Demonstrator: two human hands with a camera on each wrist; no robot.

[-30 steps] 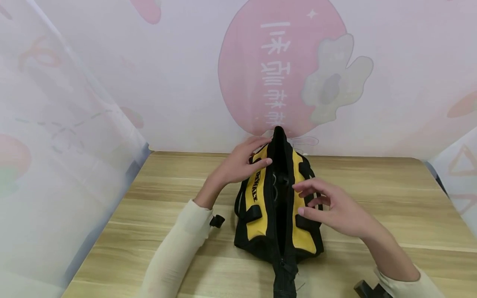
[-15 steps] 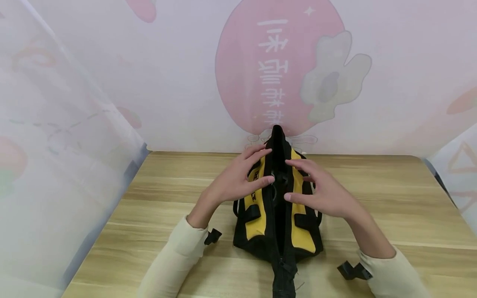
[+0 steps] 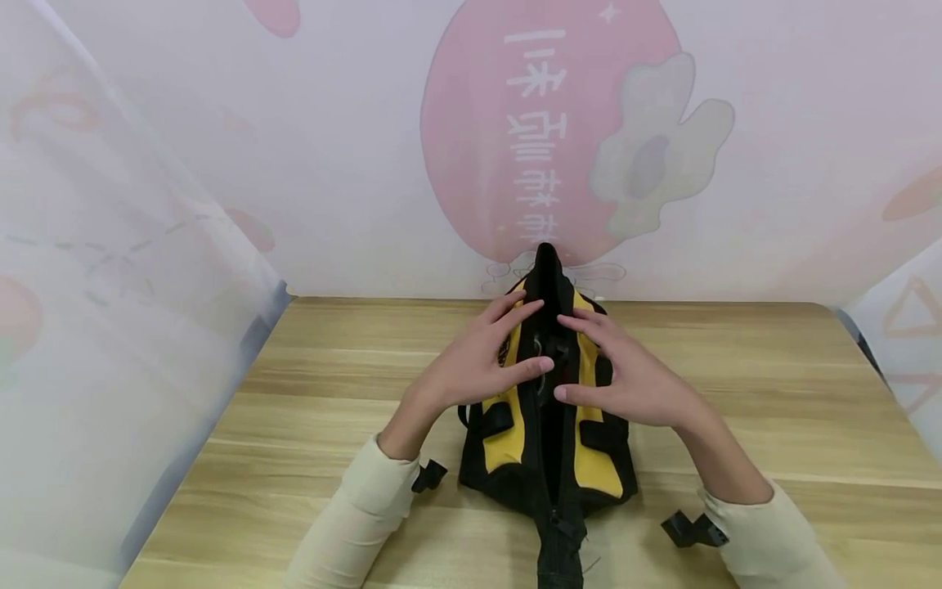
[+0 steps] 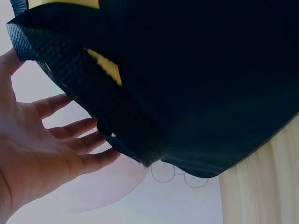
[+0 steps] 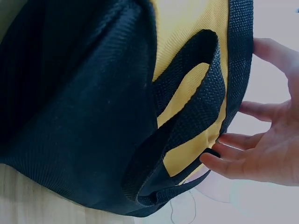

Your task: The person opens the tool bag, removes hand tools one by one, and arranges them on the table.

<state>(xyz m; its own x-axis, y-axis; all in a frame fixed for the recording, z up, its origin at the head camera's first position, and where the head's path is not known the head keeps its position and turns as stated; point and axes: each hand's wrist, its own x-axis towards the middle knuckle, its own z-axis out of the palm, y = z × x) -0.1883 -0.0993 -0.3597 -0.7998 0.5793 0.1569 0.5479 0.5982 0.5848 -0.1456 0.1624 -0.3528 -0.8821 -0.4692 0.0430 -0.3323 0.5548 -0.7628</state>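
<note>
A black and yellow tool bag [image 3: 598,466] stands on the table, its long zipped mouth parted and dark inside. My left hand [image 3: 478,364] lies over the left rim of the mouth, fingers spread and thumb reaching over the opening. Opposite it, my right hand [image 3: 642,378] is at the right rim with thumb and fingers apart. In the left wrist view, the fingertips [image 4: 108,156] are right at a black strap [image 4: 88,88]. The right wrist view has my fingers at the black edging [image 5: 239,60], beside a looped carry handle [image 5: 198,109].
The wood-grain table [image 3: 316,368] reaches back to a printed pale curtain [image 3: 353,164]. A black zipper end [image 3: 561,548] of the bag points toward me. Small black devices sit at both wrists, one by the right sleeve [image 3: 773,532].
My right hand has moved left and up to the bag's mouth, its fingers straightening. My left hand has slid slightly toward me along the left rim. The bag has stayed in place.
</note>
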